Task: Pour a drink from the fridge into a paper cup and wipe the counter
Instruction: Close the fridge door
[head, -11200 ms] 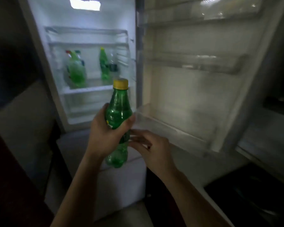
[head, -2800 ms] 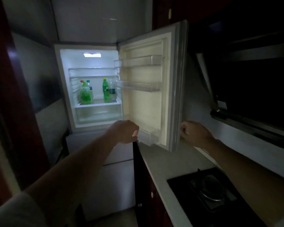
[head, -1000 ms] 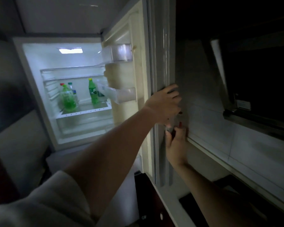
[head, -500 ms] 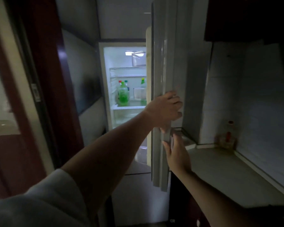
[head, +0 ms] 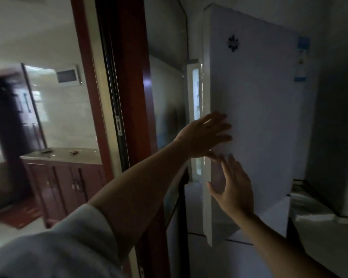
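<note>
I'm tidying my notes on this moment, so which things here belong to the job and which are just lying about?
Job:
white fridge door, nearly shut
lit gap into the fridge
left hand, open
right hand, open

Lying about:
dark red wooden cabinet
small items on its pale top
blue door stickers

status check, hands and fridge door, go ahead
Left hand open, flat on fridge door. Right hand open, near door edge, contact unclear. Door almost shut, lit gap showing. Nothing in the way.
</note>
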